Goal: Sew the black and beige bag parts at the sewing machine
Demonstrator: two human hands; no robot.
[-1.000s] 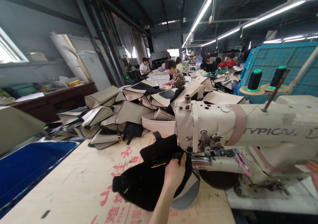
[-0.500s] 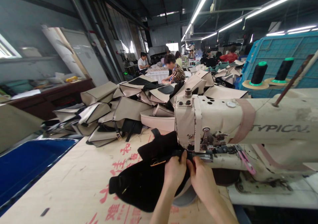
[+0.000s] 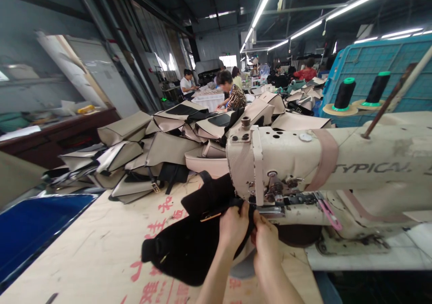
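A black bag piece (image 3: 189, 245) with a brass buckle lies on the wooden table (image 3: 101, 254) under the head of a cream sewing machine (image 3: 303, 169). My left hand (image 3: 233, 227) is closed on the black material right beside the needle area. My right hand (image 3: 266, 241) sits against it, fingers curled and pinching the same black material below the presser foot. Both wrists come up from the bottom edge.
A heap of beige bags (image 3: 151, 146) covers the table's far side. A blue bin (image 3: 30, 227) stands at the left. Two black thread spools (image 3: 344, 95) and a blue crate (image 3: 371, 70) are behind the machine. Other people (image 3: 232, 95) work at far tables.
My right hand came in from the right and joined the left hand on the black piece at the needle. The view shifted slightly left.
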